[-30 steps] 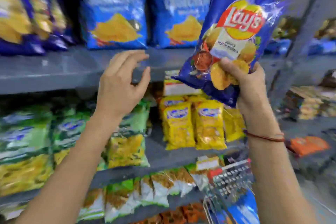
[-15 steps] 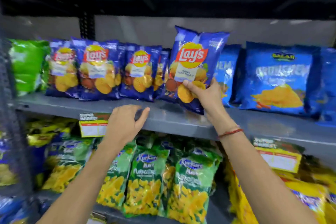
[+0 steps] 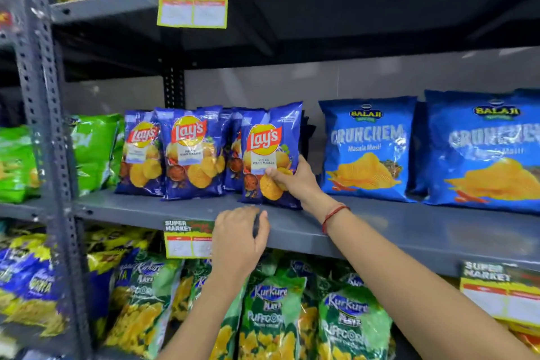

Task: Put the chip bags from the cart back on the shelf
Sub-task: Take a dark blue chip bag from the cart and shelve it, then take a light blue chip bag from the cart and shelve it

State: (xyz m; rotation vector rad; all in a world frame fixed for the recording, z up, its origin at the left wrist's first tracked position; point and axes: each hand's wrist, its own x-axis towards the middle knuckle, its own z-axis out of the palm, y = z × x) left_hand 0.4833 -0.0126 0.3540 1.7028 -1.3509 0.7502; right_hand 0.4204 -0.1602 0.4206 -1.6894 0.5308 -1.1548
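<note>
My right hand [image 3: 293,181] grips the lower right of a blue Lay's chip bag [image 3: 270,143], which stands upright on the grey middle shelf [image 3: 409,231]. It sits at the right end of a row of matching blue Lay's bags [image 3: 187,152]. My left hand [image 3: 238,240] rests on the shelf's front edge below that bag, fingers curled over the lip, holding nothing. The cart is out of view.
Bright blue Balaji Crunchem bags [image 3: 368,149] stand right of the held bag, green bags [image 3: 93,149] to the left. Green Kurkure Puffcorn bags [image 3: 271,310] fill the shelf below. A perforated steel upright [image 3: 43,126] rises at the left. Price tags [image 3: 187,240] hang on shelf edges.
My right hand has lowered the Lay's bag from mid-air onto the shelf beside the other Lay's bags. My left hand has come to rest on the shelf edge. The view moved closer.
</note>
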